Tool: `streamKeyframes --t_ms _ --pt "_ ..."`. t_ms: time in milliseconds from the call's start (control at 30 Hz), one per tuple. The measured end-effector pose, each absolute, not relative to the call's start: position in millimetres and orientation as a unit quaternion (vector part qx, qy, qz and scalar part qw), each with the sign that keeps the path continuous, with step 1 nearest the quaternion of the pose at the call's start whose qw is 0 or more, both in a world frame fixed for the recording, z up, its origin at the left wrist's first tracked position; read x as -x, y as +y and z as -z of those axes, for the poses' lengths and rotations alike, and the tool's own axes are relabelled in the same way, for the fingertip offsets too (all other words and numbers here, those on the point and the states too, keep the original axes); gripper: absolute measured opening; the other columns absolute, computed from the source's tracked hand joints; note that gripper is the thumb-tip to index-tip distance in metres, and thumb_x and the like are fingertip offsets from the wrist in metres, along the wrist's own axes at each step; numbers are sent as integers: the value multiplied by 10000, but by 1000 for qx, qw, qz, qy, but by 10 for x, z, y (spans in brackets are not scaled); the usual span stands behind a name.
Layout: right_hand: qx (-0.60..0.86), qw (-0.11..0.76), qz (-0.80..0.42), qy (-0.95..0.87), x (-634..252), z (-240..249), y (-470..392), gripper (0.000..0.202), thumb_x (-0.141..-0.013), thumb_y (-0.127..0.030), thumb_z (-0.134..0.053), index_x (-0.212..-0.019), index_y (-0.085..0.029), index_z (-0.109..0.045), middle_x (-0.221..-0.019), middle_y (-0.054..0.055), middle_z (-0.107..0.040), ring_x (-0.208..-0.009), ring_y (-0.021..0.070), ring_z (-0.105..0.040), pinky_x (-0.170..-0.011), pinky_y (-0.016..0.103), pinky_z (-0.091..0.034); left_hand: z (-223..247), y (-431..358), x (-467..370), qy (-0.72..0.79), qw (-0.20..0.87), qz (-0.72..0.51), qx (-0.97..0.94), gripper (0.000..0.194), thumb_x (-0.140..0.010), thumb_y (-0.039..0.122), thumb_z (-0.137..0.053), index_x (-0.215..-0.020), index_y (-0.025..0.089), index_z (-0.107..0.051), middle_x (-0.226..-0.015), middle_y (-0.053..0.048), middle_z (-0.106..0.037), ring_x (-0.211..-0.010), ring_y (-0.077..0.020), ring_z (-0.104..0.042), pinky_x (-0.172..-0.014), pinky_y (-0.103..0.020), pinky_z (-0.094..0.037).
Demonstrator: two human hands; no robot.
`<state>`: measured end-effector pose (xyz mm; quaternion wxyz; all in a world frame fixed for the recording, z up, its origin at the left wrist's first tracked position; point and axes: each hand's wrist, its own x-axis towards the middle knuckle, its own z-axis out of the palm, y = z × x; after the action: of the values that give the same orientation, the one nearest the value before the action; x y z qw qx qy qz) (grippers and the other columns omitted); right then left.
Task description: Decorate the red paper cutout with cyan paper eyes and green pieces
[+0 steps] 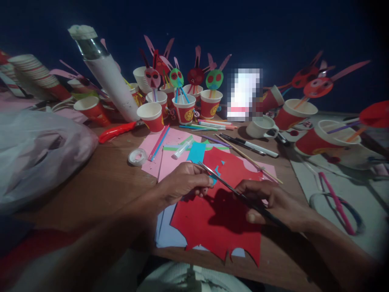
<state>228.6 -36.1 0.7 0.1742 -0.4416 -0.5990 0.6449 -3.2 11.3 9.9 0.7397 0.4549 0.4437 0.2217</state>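
Note:
My left hand (185, 182) pinches a small piece of blue paper (214, 179) between thumb and fingertips. Long scissors (226, 184) are gripped in my right hand (270, 200), their blades pointing up and left across the front of my left fingers. From here I cannot tell how far apart the blades are. Below both hands lies a red paper sheet (194, 223) with scalloped, cut-out edges. Small blue scraps (217, 169) rest on it. Behind my left hand a larger strip of blue paper (197, 152) lies over pink sheets (170, 162).
Red paper cups (185, 111) with paper animal heads on straws line the back. A tape roll (137, 157), a red-handled cutter (117, 132), a white mug (261, 127) and pens (255, 147) surround the paper. A plastic bag (45, 158) fills the left side.

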Motion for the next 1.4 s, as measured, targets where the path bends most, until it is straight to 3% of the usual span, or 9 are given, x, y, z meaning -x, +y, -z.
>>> streamKeyframes --t_ms 300,567,933,1233,1400 --pt "471 263 -581 -609 -2336 53 -297 321 -746 -430 -683 -911 -181 -564 -679 -21 -531 -554 96 -460 -506 206 -369 -141 88 36 473 705 -202 -488 193 -679 284 -641 -591 155 -528 -498 36 -534 -404 -44 -422 -355 -143 -244" --pt "516 328 -515 -601 -2243 8 -286 324 -692 -370 -735 -893 -206 -539 -713 -27 -544 -605 110 -482 -552 214 -395 -88 74 43 457 688 -196 -528 187 -714 305 -622 -629 154 -552 -538 26 -562 -404 -46 -422 -364 -155 -275" --pt "423 369 -668 -488 -1929 23 -448 451 -618 -262 -807 -908 -203 -466 -741 -52 -527 -620 80 -472 -541 188 -395 -6 -32 -30 376 707 -95 -592 137 -719 267 -579 -654 146 -569 -567 18 -569 -454 -66 -438 -449 -186 -321" --pt "435 369 -647 -506 -1900 64 -470 359 -643 -94 -696 -896 -204 -466 -695 -66 -529 -586 75 -469 -521 179 -389 -38 -59 -74 395 677 -61 -618 98 -707 213 -561 -637 144 -563 -566 21 -566 -493 -75 -459 -483 -186 -334" --pt "458 398 -627 -488 -1901 58 -457 366 -648 -148 -707 -906 -212 -455 -642 -80 -500 -549 77 -457 -487 179 -374 -43 -44 -75 394 707 -85 -580 121 -724 250 -586 -716 131 -609 -639 -12 -618 -549 -90 -510 -532 -200 -372"
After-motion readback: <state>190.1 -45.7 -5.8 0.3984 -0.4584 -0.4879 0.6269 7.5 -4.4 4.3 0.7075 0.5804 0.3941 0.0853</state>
